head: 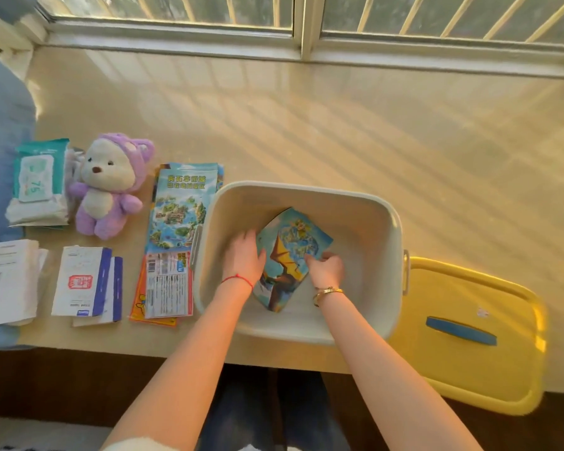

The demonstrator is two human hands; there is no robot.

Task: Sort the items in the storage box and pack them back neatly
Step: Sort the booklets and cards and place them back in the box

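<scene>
Pressing leaflet (293, 255) into storage box (365, 216): left hand (243, 257) flat, right hand (326, 270) pinching edge; crooked sheet risked creasing.

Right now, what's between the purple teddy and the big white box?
In the head view, a stack of colourful map leaflets lies on the table between the purple teddy and the storage box.
</scene>
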